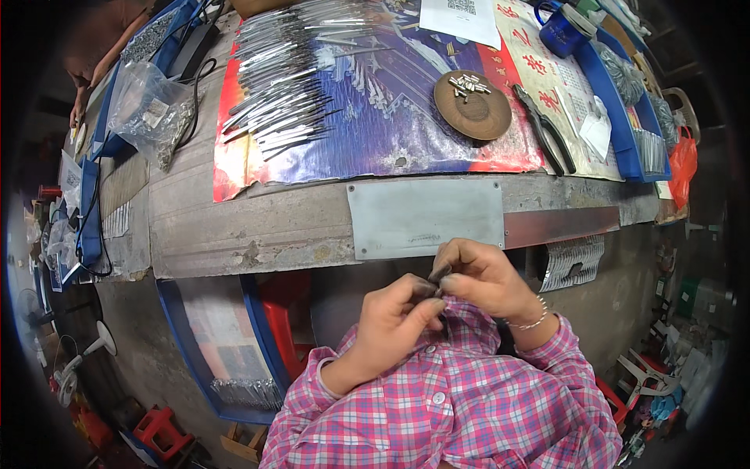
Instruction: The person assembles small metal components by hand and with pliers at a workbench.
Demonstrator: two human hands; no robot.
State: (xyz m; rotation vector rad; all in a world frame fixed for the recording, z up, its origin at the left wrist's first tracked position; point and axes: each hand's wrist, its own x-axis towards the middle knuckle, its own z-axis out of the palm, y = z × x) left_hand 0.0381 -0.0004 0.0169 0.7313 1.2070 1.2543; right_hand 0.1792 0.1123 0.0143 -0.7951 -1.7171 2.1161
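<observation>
My left hand (391, 320) and my right hand (488, 280) meet in front of my chest, just below the table's front edge. Thumbs and fingers of both are closed in a pinch, the tips touching. Whatever small piece sits between them is hidden by the fingers. Beyond the hands, a pale metal plate (427, 207) is fixed along the table edge. Farther back stands a round wooden dish (476, 125) with several short silvery pieces (467, 84) in it. Pliers with black handles (547, 133) lie right of the dish.
Many thin metal rods (285, 94) lie heaped on the poster-covered table at the back left. A clear plastic bag (148, 105) rests farther left. At right are a blue mug (566, 33) and a blue bin (647, 137). Below the table, a blue tray (258, 344) holds metal parts.
</observation>
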